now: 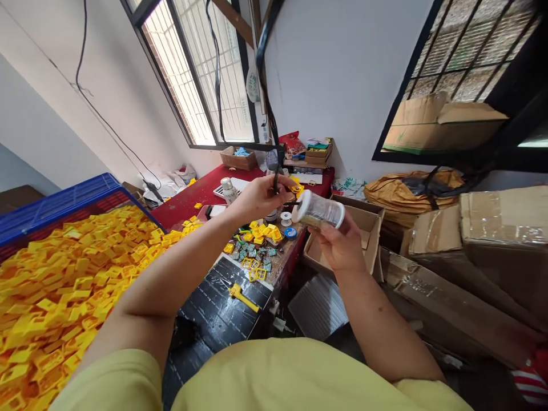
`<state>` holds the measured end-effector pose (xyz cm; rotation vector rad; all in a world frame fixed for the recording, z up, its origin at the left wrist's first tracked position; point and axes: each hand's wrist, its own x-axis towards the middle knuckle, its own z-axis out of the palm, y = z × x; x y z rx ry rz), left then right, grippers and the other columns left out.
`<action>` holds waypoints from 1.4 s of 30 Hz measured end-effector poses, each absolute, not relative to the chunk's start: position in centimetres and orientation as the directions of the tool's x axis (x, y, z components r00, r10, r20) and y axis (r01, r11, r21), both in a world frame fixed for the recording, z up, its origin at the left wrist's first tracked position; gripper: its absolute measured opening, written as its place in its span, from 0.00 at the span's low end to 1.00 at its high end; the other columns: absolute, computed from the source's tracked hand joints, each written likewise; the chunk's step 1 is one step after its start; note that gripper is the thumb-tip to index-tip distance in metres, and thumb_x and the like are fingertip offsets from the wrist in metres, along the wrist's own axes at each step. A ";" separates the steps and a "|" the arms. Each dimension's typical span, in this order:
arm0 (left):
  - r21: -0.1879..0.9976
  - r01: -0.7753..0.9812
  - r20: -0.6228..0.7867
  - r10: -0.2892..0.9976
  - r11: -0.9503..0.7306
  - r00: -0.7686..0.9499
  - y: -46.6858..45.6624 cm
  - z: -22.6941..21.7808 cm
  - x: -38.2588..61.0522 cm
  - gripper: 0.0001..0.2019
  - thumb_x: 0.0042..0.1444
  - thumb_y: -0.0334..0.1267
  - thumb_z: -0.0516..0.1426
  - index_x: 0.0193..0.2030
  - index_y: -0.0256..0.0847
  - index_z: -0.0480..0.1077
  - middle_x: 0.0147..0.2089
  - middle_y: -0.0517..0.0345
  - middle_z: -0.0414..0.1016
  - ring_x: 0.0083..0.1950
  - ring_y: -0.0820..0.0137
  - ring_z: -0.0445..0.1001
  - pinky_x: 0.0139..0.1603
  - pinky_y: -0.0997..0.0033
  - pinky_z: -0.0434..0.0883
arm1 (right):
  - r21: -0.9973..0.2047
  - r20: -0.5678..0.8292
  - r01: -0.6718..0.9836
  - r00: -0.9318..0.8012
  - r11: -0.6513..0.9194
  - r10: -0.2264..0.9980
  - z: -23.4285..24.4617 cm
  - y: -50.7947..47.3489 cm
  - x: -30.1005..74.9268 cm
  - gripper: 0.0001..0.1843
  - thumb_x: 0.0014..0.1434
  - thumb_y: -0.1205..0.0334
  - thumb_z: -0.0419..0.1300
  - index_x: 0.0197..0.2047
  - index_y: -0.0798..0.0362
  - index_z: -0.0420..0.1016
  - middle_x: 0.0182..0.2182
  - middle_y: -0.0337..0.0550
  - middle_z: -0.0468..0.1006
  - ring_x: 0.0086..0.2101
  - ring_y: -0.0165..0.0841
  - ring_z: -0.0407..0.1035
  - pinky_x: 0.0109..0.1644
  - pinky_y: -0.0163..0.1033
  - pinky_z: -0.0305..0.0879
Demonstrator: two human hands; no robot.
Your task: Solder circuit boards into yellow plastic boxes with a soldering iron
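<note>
My right hand (340,245) is wrapped round a spool (320,210) with white end flanges and a clear, shiny wrapping, held tilted above the bench's right edge. Close to its left end, my left hand (268,197) is closed on a dark slender tool (276,178), whose tip points at the spool; its exact kind is hard to make out. Below the hands lie yellow plastic pieces (265,233), small green circuit boards (252,251), a small white spool (286,218) and a blue round lid (290,233). A yellow-handled tool (244,297) rests on the black mat (214,331).
A blue crate (85,191) on the left brims with yellow plastic parts (77,274). A white bottle (228,191) stands on the red table cover (188,197). An open cardboard box (374,228) and stacked cartons (505,217) occupy the right side. Black cables (263,57) hang above the bench.
</note>
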<state>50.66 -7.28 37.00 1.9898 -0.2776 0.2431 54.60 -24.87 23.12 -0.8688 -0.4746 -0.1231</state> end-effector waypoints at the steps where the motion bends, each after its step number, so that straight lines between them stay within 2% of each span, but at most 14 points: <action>1: 0.868 -0.316 0.318 -0.060 -0.384 0.946 -6.6 36.6 50.2 0.12 0.58 0.33 0.65 0.48 0.37 0.73 0.33 0.62 0.72 0.28 0.80 0.70 0.28 0.79 0.65 | -0.696 0.495 0.362 0.868 0.620 0.048 23.3 -24.7 54.1 0.31 0.43 0.55 0.78 0.49 0.44 0.73 0.43 0.37 0.80 0.41 0.31 0.77 0.41 0.35 0.79; 3: 0.911 -0.306 0.321 0.008 -0.276 0.947 -5.2 35.3 49.0 0.26 0.56 0.44 0.68 0.59 0.42 0.69 0.46 0.54 0.75 0.39 0.74 0.75 0.33 0.77 0.70 | -0.664 0.590 0.496 0.807 0.559 -0.015 23.4 -24.5 53.0 0.33 0.42 0.61 0.78 0.51 0.43 0.71 0.46 0.38 0.79 0.42 0.31 0.76 0.43 0.35 0.78; 5: 0.971 -0.202 0.204 0.006 -0.126 0.979 -4.1 33.3 47.3 0.38 0.51 0.55 0.69 0.66 0.48 0.64 0.61 0.47 0.71 0.54 0.63 0.76 0.42 0.71 0.75 | -0.633 0.674 0.595 0.738 0.495 -0.025 23.2 -24.5 51.7 0.35 0.42 0.64 0.77 0.52 0.43 0.70 0.49 0.39 0.78 0.44 0.32 0.76 0.44 0.35 0.78; 7: 0.998 -0.058 0.058 -0.118 0.000 0.991 -3.8 30.9 45.1 0.47 0.45 0.59 0.71 0.70 0.52 0.61 0.69 0.44 0.65 0.65 0.54 0.70 0.51 0.63 0.76 | -0.615 0.735 0.654 0.678 0.441 0.018 22.5 -24.5 50.2 0.37 0.42 0.65 0.77 0.54 0.42 0.70 0.52 0.41 0.76 0.48 0.34 0.75 0.45 0.36 0.78; 9: 0.995 0.023 0.001 -0.247 0.094 0.969 -4.3 28.7 42.5 0.50 0.42 0.57 0.74 0.72 0.54 0.61 0.72 0.45 0.62 0.69 0.49 0.67 0.56 0.58 0.75 | -0.613 0.769 0.683 0.631 0.397 0.100 21.5 -24.5 48.7 0.39 0.43 0.66 0.76 0.57 0.42 0.69 0.55 0.44 0.74 0.52 0.38 0.74 0.47 0.38 0.78; 12: 0.972 0.022 0.038 -0.246 0.234 0.969 -6.0 26.1 39.1 0.50 0.39 0.52 0.76 0.70 0.54 0.64 0.71 0.47 0.65 0.68 0.51 0.68 0.57 0.63 0.74 | -0.599 0.800 0.719 0.559 0.353 0.219 20.2 -24.1 46.8 0.42 0.43 0.68 0.76 0.60 0.42 0.68 0.56 0.46 0.73 0.56 0.42 0.71 0.56 0.46 0.76; 16: 0.933 -0.077 0.075 0.020 0.351 0.997 -6.7 23.7 36.2 0.46 0.32 0.49 0.78 0.61 0.46 0.71 0.61 0.48 0.73 0.61 0.56 0.74 0.56 0.67 0.72 | -0.524 0.844 0.784 0.426 0.334 0.325 20.0 -23.5 45.2 0.43 0.44 0.68 0.76 0.61 0.40 0.68 0.54 0.44 0.75 0.57 0.43 0.70 0.66 0.52 0.68; 19: 0.921 -0.119 0.057 0.173 0.372 0.983 -5.9 22.2 34.3 0.45 0.28 0.45 0.78 0.58 0.47 0.70 0.58 0.51 0.73 0.58 0.57 0.74 0.54 0.65 0.73 | -0.512 0.794 0.817 0.332 0.265 0.510 21.3 -23.6 44.5 0.46 0.47 0.56 0.78 0.67 0.43 0.64 0.60 0.47 0.73 0.61 0.46 0.67 0.69 0.53 0.63; 22: 0.938 -0.111 0.036 0.225 0.330 0.974 -4.8 21.2 32.4 0.45 0.29 0.42 0.78 0.57 0.50 0.67 0.58 0.52 0.72 0.56 0.57 0.74 0.50 0.64 0.75 | -0.566 0.676 0.794 0.293 0.223 0.676 22.8 -23.5 43.9 0.50 0.50 0.42 0.75 0.70 0.45 0.62 0.63 0.50 0.71 0.62 0.46 0.67 0.68 0.50 0.66; 27: 0.960 -0.181 0.122 0.263 0.213 0.957 -4.0 20.8 30.1 0.39 0.32 0.40 0.77 0.54 0.49 0.69 0.52 0.54 0.75 0.51 0.62 0.75 0.52 0.66 0.72 | -0.490 0.683 0.854 0.251 0.177 0.686 23.8 -21.1 42.9 0.24 0.61 0.46 0.68 0.57 0.46 0.78 0.54 0.48 0.79 0.53 0.41 0.73 0.60 0.48 0.72; 31: 0.964 -0.188 0.135 0.266 0.186 0.954 -3.3 21.1 28.7 0.37 0.35 0.39 0.76 0.54 0.49 0.70 0.50 0.56 0.76 0.46 0.65 0.76 0.49 0.67 0.72 | -0.521 0.661 0.823 0.222 0.226 0.717 23.9 -19.1 41.9 0.21 0.60 0.46 0.68 0.54 0.44 0.81 0.48 0.46 0.81 0.48 0.40 0.75 0.55 0.48 0.74; 37: 0.937 -0.208 0.127 0.280 0.282 0.952 -1.5 20.8 27.3 0.43 0.31 0.39 0.77 0.58 0.51 0.69 0.53 0.54 0.76 0.53 0.62 0.76 0.50 0.68 0.72 | -0.570 0.743 0.752 0.299 0.331 0.599 23.9 -16.9 39.1 0.10 0.59 0.57 0.71 0.45 0.40 0.84 0.43 0.42 0.82 0.44 0.36 0.76 0.49 0.44 0.75; 40: 0.894 -0.179 0.048 0.310 0.410 0.949 -1.3 20.1 27.1 0.50 0.28 0.45 0.78 0.63 0.53 0.66 0.50 0.56 0.77 0.49 0.64 0.77 0.48 0.70 0.72 | -0.661 0.704 0.674 0.405 0.330 0.583 24.0 -15.8 37.9 0.02 0.57 0.56 0.71 0.33 0.41 0.83 0.37 0.41 0.81 0.40 0.35 0.75 0.46 0.43 0.76; 42: 0.842 -0.175 -0.004 0.331 0.510 0.944 -1.2 19.7 27.1 0.50 0.28 0.53 0.78 0.61 0.51 0.67 0.50 0.55 0.77 0.49 0.63 0.78 0.51 0.67 0.72 | -0.719 0.657 0.620 0.457 0.315 0.599 24.0 -15.3 37.8 0.07 0.58 0.52 0.69 0.31 0.44 0.82 0.32 0.41 0.80 0.36 0.34 0.75 0.43 0.42 0.76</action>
